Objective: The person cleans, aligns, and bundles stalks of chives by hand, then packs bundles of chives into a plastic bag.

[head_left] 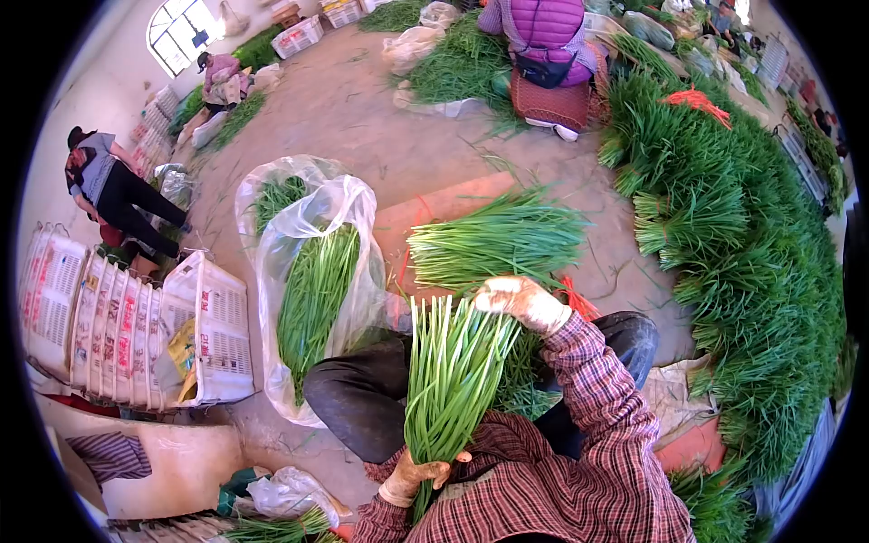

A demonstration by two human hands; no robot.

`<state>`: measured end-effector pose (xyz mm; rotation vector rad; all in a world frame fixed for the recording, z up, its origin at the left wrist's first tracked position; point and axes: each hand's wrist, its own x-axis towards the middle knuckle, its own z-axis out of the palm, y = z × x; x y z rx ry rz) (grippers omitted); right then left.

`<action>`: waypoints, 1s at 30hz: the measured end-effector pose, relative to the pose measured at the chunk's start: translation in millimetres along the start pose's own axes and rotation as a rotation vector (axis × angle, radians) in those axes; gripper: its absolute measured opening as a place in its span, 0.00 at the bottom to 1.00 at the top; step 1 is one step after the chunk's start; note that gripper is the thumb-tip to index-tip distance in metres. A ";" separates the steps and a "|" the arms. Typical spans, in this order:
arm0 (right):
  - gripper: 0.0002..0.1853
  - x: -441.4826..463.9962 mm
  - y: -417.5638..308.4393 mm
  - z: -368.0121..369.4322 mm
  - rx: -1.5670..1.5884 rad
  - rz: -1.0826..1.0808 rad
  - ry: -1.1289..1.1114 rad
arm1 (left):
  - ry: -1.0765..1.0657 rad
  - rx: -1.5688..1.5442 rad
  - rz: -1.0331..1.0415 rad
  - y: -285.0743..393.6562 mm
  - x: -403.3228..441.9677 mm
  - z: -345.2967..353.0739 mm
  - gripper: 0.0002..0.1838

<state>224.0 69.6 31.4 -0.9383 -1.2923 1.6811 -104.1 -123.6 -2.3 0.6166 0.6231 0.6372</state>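
Observation:
A bunch of garlic chives (455,371) stands in front of my chest, pale stem ends up and leaves down. My left hand (415,478), in a stained glove, is wrapped around its lower, leafy part. At the top right of the bunch, my gloved right hand (525,304) has its fingers curled on the stem ends. Just beyond, a loose pile of chives (502,235) lies on a reddish board (453,195). Left of my knee, a clear plastic bag (348,204) stands open with more chives in it. Red ties (577,299) lie by my right hand.
A long heap of tied chive bundles (724,244) runs along the right, with red ties (701,104) on top. Stacked white crates (213,330) stand at left. A person in a purple vest (548,41) sits ahead; another person (127,190) bends at left.

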 end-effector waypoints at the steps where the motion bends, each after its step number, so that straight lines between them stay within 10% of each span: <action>1: 0.12 2.0 3.5 -4.2 0.048 -0.089 0.047 | -0.007 0.003 0.004 -2.7 -1.1 -4.7 0.30; 8: 0.14 -25.8 -54.1 -33.2 0.562 -0.439 -0.073 | 0.090 0.000 0.002 7.2 -4.9 -4.6 0.33; 12: 0.31 -46.7 -100.2 -12.7 -0.284 -0.128 -0.413 | 0.107 0.037 0.012 13.3 -2.1 -3.8 0.30; 17: 0.37 -16.5 -77.5 16.1 -0.648 -0.130 -0.160 | 0.156 0.136 -0.042 27.9 -5.7 14.8 0.25; 30: 0.16 9.7 -32.7 16.7 -0.334 0.130 -0.372 | -0.013 0.104 -0.180 14.8 -15.1 -21.0 0.31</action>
